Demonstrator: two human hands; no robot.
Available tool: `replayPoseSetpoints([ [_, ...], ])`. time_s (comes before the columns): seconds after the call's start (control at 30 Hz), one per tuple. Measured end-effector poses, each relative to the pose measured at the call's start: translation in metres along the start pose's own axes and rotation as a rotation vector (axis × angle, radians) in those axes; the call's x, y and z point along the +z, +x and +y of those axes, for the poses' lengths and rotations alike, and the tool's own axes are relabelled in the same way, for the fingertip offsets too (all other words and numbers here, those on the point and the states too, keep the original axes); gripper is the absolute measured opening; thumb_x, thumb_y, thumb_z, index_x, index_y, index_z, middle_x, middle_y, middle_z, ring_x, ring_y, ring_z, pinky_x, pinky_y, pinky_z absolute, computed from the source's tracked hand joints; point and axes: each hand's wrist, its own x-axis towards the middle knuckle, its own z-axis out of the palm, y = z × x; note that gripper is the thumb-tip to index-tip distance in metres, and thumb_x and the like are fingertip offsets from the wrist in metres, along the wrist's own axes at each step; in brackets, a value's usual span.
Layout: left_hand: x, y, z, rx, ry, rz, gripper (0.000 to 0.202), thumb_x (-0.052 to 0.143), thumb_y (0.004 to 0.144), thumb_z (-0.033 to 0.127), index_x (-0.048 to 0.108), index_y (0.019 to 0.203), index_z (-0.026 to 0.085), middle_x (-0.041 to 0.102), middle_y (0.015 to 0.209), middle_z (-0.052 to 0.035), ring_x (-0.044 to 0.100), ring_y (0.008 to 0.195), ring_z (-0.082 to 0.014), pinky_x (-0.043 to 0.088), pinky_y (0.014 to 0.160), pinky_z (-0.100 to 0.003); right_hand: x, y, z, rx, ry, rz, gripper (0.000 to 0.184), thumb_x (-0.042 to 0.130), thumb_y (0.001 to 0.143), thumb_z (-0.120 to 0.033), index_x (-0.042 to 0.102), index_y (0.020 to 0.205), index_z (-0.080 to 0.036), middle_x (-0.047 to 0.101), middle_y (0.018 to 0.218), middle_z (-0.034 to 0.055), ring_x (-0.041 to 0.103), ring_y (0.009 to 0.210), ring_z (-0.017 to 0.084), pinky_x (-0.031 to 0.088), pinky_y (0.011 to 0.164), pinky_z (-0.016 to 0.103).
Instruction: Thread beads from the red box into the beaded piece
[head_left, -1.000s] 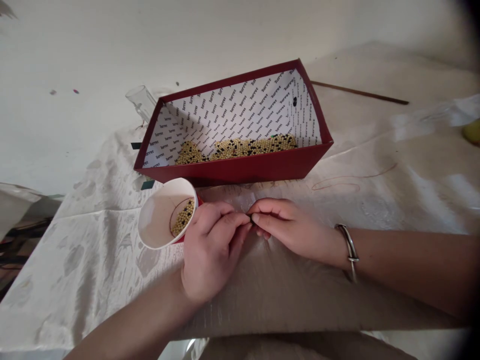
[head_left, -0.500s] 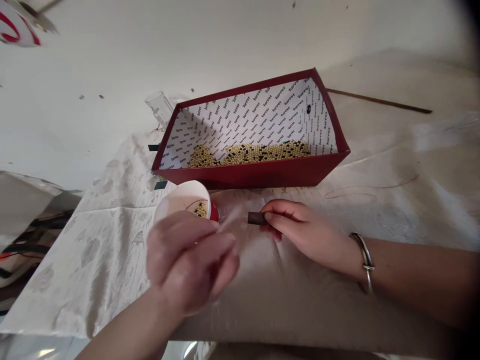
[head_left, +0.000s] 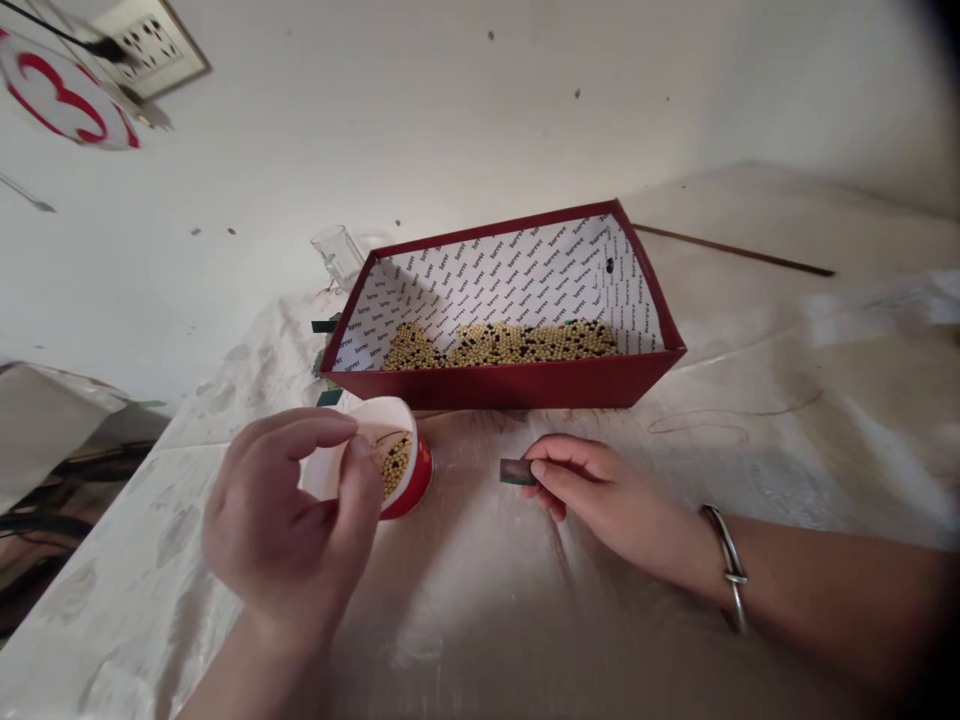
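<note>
My left hand point(head_left: 289, 520) is raised over the cloth just left of a red paper cup point(head_left: 396, 468) that lies tilted with yellow and black beads inside. Its thumb and forefinger are curled toward each other; whether anything sits between them is not visible. My right hand point(head_left: 600, 492), with a metal bangle on the wrist, rests on the cloth and pinches a small dark flat piece point(head_left: 517, 471) at its fingertips. Behind both stands a red box point(head_left: 525, 382) with a printed lining and a row of yellow and black beads point(head_left: 510, 342) along its bottom.
A pale patterned cloth point(head_left: 525, 620) covers the table. A clear glass point(head_left: 337, 252) stands behind the box's left corner. A thin thread point(head_left: 720, 418) loops on the cloth to the right. A long thin stick point(head_left: 735, 252) lies at the back right.
My two hands were pinched together in front of the cup. The left hand has pulled away to the left and up, and the right hand stayed, now showing the dark piece. The view tilted upward.
</note>
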Motion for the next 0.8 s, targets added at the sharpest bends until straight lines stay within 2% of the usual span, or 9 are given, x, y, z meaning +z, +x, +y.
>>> replayPoseSetpoints([
  [0.1,-0.002,0.005,-0.005,-0.112,0.204,0.039,0.009,0.054,0.073,0.019,0.056,0.081,0.022,0.059,0.084,-0.0013,0.056,0.083,-0.017,0.043,0.075,-0.034,0.001,0.001,0.001,-0.013,0.009,0.002,0.022,0.038,0.083,-0.029,0.051,0.068,-0.019,0.048,0.056,-0.0018,0.045,0.056,0.01,0.034,0.053,0.023],
  [0.17,-0.001,0.009,-0.013,-0.106,0.286,-0.02,0.005,0.055,0.072,0.023,0.057,0.077,0.022,0.06,0.082,0.0,0.056,0.077,-0.0159,0.043,0.066,-0.03,0.001,0.001,0.001,-0.02,0.015,-0.007,0.022,0.038,0.084,-0.029,0.052,0.07,-0.018,0.048,0.056,-0.0018,0.044,0.055,0.01,0.033,0.053,0.023],
  [0.27,0.001,0.012,-0.026,-0.021,0.328,-0.204,0.007,0.058,0.071,0.03,0.059,0.072,0.023,0.061,0.074,0.002,0.055,0.064,-0.0122,0.038,0.053,-0.024,0.001,0.001,0.001,-0.016,0.02,-0.015,0.022,0.038,0.084,-0.029,0.052,0.071,-0.018,0.047,0.056,-0.0021,0.042,0.054,0.01,0.033,0.052,0.023],
  [0.33,0.001,0.012,-0.03,0.018,0.323,-0.355,0.013,0.057,0.073,0.036,0.061,0.073,0.024,0.061,0.069,0.0031,0.054,0.058,-0.0108,0.036,0.049,-0.022,0.001,0.002,0.001,-0.018,0.026,-0.017,0.022,0.038,0.084,-0.029,0.052,0.071,-0.018,0.047,0.056,-0.002,0.043,0.054,0.01,0.033,0.052,0.023],
  [0.43,0.003,0.01,-0.028,0.112,0.277,-0.573,0.017,0.057,0.071,0.042,0.061,0.077,0.026,0.063,0.073,0.0036,0.056,0.06,-0.0116,0.037,0.047,-0.021,0.001,0.003,0.001,-0.023,0.039,-0.014,0.022,0.038,0.084,-0.03,0.053,0.072,-0.018,0.047,0.056,-0.0018,0.043,0.055,0.01,0.033,0.053,0.023],
  [0.5,0.004,0.008,-0.025,0.169,0.27,-0.667,0.016,0.055,0.073,0.04,0.059,0.074,0.024,0.062,0.076,0.0021,0.057,0.064,-0.0124,0.038,0.048,-0.021,0.001,0.003,0.002,-0.021,0.05,-0.006,0.023,0.038,0.084,-0.03,0.053,0.072,-0.018,0.047,0.056,-0.0018,0.044,0.055,0.01,0.033,0.053,0.022],
  [0.67,0.005,0.003,-0.012,0.248,0.233,-0.716,0.02,0.05,0.077,0.031,0.053,0.061,0.02,0.053,0.059,0.0013,0.049,0.053,-0.0107,0.034,0.045,-0.022,0.003,0.005,0.007,-0.017,0.091,0.04,0.024,0.037,0.085,-0.031,0.053,0.072,-0.018,0.048,0.054,-0.002,0.046,0.054,0.01,0.035,0.054,0.022],
  [0.8,0.003,-0.005,0.006,0.356,0.054,-0.719,0.016,0.05,0.076,0.024,0.052,0.061,0.019,0.053,0.06,0.0003,0.05,0.057,-0.0113,0.038,0.049,-0.023,0.005,0.008,0.012,-0.031,0.178,0.084,0.022,0.038,0.084,-0.031,0.053,0.073,-0.018,0.051,0.058,-0.0015,0.047,0.054,0.01,0.038,0.054,0.022],
])
